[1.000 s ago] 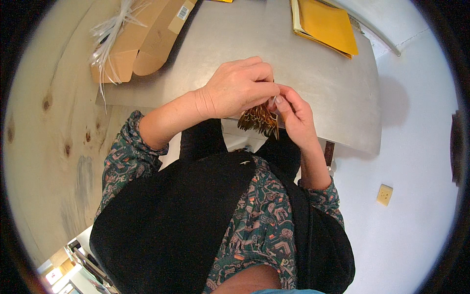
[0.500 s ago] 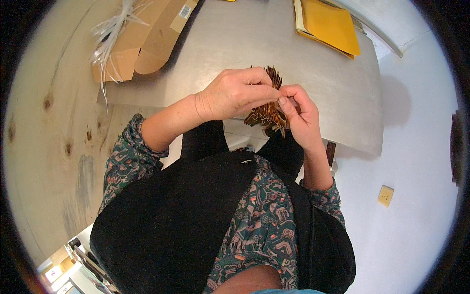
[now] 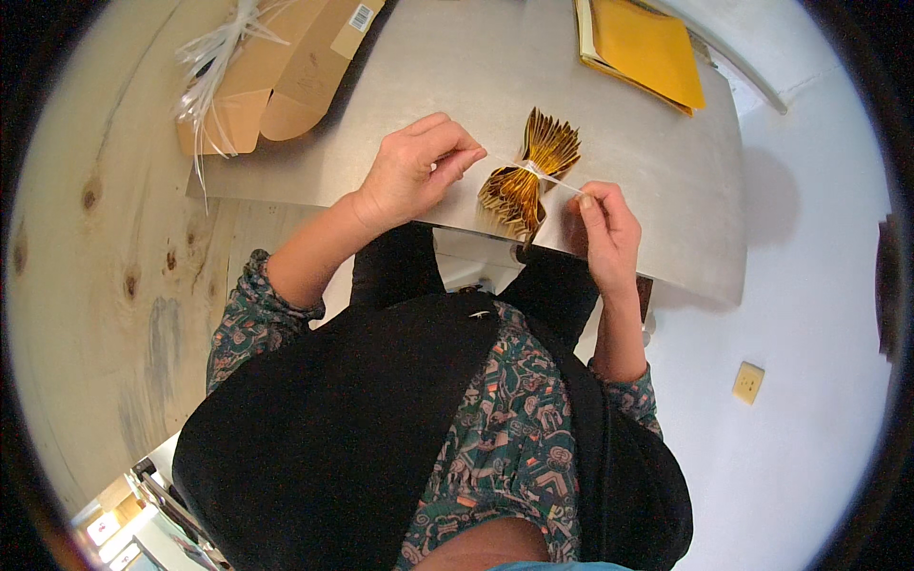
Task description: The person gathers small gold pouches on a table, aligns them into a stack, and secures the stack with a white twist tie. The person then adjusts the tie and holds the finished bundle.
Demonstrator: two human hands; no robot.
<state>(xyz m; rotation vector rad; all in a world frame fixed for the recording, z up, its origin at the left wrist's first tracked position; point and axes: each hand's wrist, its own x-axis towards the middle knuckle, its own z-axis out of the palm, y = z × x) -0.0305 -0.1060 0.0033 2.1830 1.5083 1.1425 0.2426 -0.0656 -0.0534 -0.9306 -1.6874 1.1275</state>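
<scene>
A bundle of folded gold paper point(image 3: 512, 197) stands at the near edge of the table, its pleats fanning out above and below a pinched-in middle. Round that middle runs a thin white string point(image 3: 562, 184). Left of the bundle, my left hand point(image 3: 411, 169) is closed in a pinch, with a faint end of the string running from its fingertips. My right hand point(image 3: 609, 233), on the other side, pinches the opposite end between thumb and fingers. Both ends look drawn out taut. Neither hand touches the paper.
The grey table point(image 3: 447, 86) spreads beyond my hands. A brown cardboard box point(image 3: 295, 76) lies at the far left, a bunch of white strings point(image 3: 214, 71) hanging over it. Yellow paper sheets point(image 3: 643, 57) are stacked at the far right. A white wall point(image 3: 790, 314) borders the right side.
My hands were together over the bundle and have moved apart, left and right, stretching the string between them. The bundle's bound middle now shows.
</scene>
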